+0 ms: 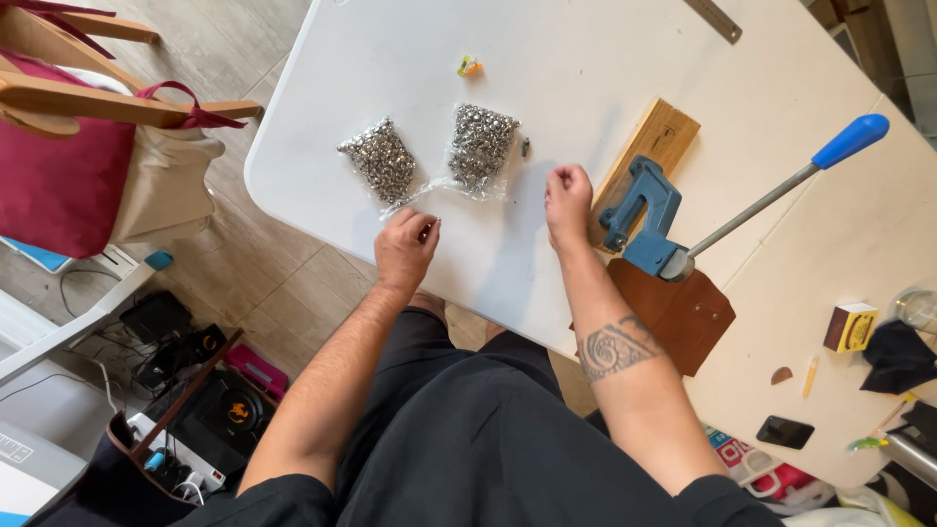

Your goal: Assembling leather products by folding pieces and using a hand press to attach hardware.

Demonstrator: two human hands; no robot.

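Two clear bags of silver rivets (381,159) lie mid-frame on your white table (586,68). Your left hand (405,246) pinches something tiny; your right hand (568,203) is curled narrow beside one blue hand press (644,217).

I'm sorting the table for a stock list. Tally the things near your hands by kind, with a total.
Clear bags of small silver metal pieces: 2
Blue hand press with a lever: 1
Wooden board under the press: 1
Brown leather piece: 1
Total: 5
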